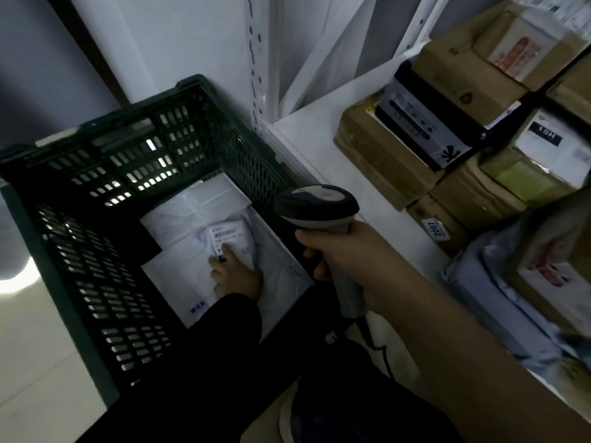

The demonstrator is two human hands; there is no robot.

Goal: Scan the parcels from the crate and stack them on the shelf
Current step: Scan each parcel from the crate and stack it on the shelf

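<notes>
- The dark green slatted crate (96,282) sits on the pale floor (32,346) in the left half of the frame, right up against the white shelf (319,148).
- Down in the crate lie white parcels. There is a broad flat mailer (179,276), a plastic bag (198,206) further back, and on top of them a small white parcel (235,233) with a barcode label facing up.
- The left hand (236,273), coming out of a dark sleeve (230,330), is down in the crate on that small parcel.
- Its index finger lies on the label's lower edge. The light is too dim for me to say whether the other fingers curl round the parcel or only press on it.
- The right hand (348,260), centre right in the frame, is wrapped firmly round the handle of a grey barcode scanner (319,206).
- The scanner's dark head points toward the crate, above the crate's right edge. A cable (377,346) trails from the bottom of the handle.
- On the shelf at the upper right, cardboard boxes (383,161) are stacked, with a black-and-grey box (425,123) resting on them.
- One box further right carries a label reading "15H" (545,137), and a lower one has a tag reading "2207" (435,230).
- A grey poly bag (479,282) lies on the shelf at the lower right.
</notes>
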